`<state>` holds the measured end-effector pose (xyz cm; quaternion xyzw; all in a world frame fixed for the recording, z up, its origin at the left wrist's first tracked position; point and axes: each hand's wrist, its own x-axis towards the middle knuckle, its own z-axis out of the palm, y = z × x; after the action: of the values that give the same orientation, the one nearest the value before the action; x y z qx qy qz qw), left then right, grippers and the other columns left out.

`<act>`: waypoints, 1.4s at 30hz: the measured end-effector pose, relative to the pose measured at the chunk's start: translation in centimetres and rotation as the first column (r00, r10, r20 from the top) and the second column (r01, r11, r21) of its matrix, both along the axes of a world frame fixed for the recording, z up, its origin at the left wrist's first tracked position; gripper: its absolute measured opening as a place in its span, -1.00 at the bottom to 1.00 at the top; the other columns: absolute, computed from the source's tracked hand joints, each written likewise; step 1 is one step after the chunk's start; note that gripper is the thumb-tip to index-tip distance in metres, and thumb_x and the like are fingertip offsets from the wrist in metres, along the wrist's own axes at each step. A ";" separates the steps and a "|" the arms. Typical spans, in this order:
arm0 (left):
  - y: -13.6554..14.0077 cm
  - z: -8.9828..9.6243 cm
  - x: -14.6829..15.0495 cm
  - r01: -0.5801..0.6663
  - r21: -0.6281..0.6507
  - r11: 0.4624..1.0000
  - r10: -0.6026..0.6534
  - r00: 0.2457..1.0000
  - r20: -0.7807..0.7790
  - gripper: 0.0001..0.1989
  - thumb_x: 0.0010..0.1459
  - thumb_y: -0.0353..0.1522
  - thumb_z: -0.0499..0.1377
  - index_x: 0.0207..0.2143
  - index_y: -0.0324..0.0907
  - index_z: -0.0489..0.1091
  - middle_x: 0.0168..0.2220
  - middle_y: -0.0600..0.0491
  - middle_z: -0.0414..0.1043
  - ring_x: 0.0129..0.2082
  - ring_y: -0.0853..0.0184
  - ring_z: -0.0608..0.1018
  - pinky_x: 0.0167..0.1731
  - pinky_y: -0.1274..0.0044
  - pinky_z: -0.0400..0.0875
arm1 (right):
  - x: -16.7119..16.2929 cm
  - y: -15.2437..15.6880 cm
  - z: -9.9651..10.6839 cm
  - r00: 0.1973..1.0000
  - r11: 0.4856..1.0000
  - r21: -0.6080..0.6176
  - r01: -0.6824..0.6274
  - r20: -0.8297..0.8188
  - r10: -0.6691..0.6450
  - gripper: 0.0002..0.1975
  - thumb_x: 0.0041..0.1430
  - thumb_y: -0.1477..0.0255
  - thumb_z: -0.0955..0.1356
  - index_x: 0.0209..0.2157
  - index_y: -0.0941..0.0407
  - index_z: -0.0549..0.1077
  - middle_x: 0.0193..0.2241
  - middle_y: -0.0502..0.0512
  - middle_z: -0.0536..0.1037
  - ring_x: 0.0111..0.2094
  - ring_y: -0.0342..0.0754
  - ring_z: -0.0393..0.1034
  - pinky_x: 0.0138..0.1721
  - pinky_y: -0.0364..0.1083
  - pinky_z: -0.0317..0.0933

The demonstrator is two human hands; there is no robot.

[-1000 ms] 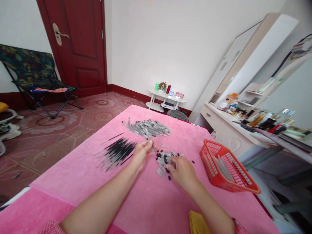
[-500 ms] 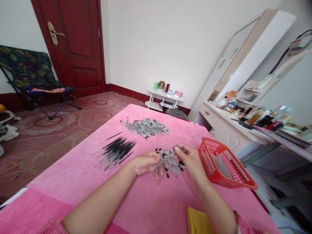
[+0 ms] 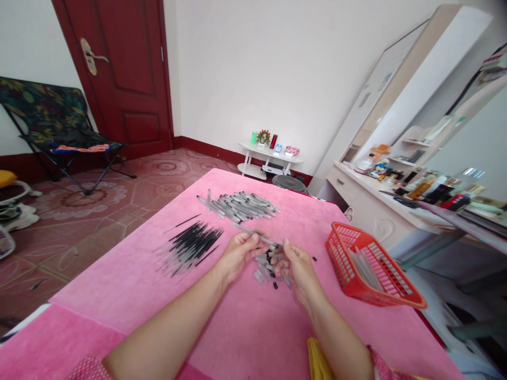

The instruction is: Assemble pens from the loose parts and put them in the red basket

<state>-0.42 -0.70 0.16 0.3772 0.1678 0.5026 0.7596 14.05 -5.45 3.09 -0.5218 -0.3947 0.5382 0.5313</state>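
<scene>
My left hand (image 3: 238, 254) pinches a clear grey pen barrel (image 3: 246, 229) between thumb and fingers, its far end pointing up and left. At the barrel's near right end, the fingertips of my right hand (image 3: 298, 268) are closed; what they grip there is too small and blurred to make out. Beneath both hands lies a loose heap of clear pen caps (image 3: 260, 275) mixed with small black plugs (image 3: 275, 285). Left of my left hand spreads a bundle of black-tipped ink refills (image 3: 193, 241). Farther back rests a pile of grey pens (image 3: 242, 206).
A red plastic basket (image 3: 344, 278) holding clear barrels stands at the table's right side. A folded yellow cloth (image 3: 318, 361) lies at the near edge on the pink table cover (image 3: 237, 332). Beyond are a folding chair (image 3: 51, 121) and a cluttered dresser (image 3: 356, 184).
The barrel has swung round, its free end now pointing up-left instead of down-left. Both hands have lifted off the heap slightly, and a black plug now lies apart to the right.
</scene>
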 end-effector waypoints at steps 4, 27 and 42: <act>0.2 0.0 -0.3 -0.011 -0.031 0.999 0.011 1.000 -0.020 -0.68 -0.02 -0.23 0.25 -0.27 -0.29 0.45 -0.28 -0.10 0.51 -0.27 0.29 0.54 -0.20 0.47 0.40 | 0.1 0.1 -0.7 0.998 0.998 0.041 -0.057 0.019 0.056 -0.54 0.00 0.03 0.30 -0.51 0.20 0.39 -0.70 -0.01 0.40 -0.77 -0.27 0.15 -0.76 -0.26 0.02; 0.2 -0.4 0.0 -0.102 -0.033 0.994 0.098 0.988 -0.120 -0.67 -0.09 -0.23 0.30 -0.32 -0.30 0.47 -0.29 -0.10 0.53 -0.37 0.32 0.56 -0.36 0.55 0.43 | 0.3 0.0 -1.0 0.939 0.982 0.175 -0.068 0.343 0.004 -0.71 -0.09 0.21 0.40 -0.51 0.16 0.37 -0.65 -0.03 0.41 -0.69 -0.22 0.22 -0.68 -0.22 0.11; 0.3 -0.7 0.0 -0.119 -0.055 0.991 0.111 0.985 -0.130 -0.65 -0.10 -0.22 0.31 -0.32 -0.31 0.46 -0.32 -0.10 0.53 -0.38 0.31 0.56 -0.36 0.54 0.43 | 0.5 0.0 -1.0 0.895 0.977 0.192 -0.097 0.447 0.001 -0.71 0.04 0.22 0.30 -0.51 0.17 0.44 -0.61 0.04 0.45 -0.64 -0.17 0.25 -0.59 -0.16 0.13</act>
<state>-0.47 -0.37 -0.49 0.3739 0.2527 0.5154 0.7285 14.51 -5.49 2.10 -0.5618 -0.5729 0.3737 0.4653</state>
